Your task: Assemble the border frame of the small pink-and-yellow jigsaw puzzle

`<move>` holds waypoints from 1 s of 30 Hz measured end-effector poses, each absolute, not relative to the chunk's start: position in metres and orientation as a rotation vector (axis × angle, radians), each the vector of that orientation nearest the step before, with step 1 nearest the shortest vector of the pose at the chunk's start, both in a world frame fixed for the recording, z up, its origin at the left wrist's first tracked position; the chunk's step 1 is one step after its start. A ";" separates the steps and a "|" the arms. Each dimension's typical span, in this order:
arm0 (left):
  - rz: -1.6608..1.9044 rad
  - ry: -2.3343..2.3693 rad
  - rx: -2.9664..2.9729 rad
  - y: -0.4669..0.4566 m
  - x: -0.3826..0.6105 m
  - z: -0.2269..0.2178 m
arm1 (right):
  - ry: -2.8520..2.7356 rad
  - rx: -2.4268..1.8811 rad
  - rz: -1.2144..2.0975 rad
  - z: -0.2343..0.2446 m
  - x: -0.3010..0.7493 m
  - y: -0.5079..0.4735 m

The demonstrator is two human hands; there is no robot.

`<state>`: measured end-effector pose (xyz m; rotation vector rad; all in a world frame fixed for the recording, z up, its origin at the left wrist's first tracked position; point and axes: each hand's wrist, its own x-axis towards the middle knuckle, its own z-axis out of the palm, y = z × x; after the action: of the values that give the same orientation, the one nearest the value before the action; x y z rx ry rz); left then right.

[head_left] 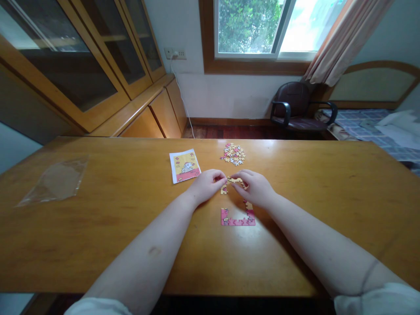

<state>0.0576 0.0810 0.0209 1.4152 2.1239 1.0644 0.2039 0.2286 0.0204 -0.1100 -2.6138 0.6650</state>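
A jigsaw puzzle border (238,222) lies on the table in front of me. Its bottom edge is pink, its upper part yellow, and the left side has a gap. At the upper left corner my left hand (210,183) pinches a small jigsaw piece, mostly hidden by the fingertips. Across from it, my right hand (256,186) has thumb and fingers curled about the yellow top row (235,180), covering the upper right corner. Beyond both hands sits a pile of loose jigsaw pieces (234,154). Left of the pile is a printed reference picture (185,166) with a white cartoon animal.
A clear plastic bag (55,181) lies at the left of the wooden table (131,175). Behind stand glass-fronted cabinets (108,57), a dark armchair (297,107) and a bed (364,127). A white cable (180,89) hangs from the wall socket.
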 end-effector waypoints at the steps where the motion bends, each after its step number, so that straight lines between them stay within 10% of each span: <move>1: 1.065 2.115 1.417 0.081 0.057 0.020 | -2.616 -0.092 0.628 0.019 0.204 0.229; 30: 0.605 2.293 1.822 0.076 0.045 0.021 | -3.142 -0.239 0.409 0.030 0.203 0.196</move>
<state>0.0448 0.0756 0.0206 1.8221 2.2926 0.6045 0.2029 0.1957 0.0301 -0.2391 -3.1416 0.4094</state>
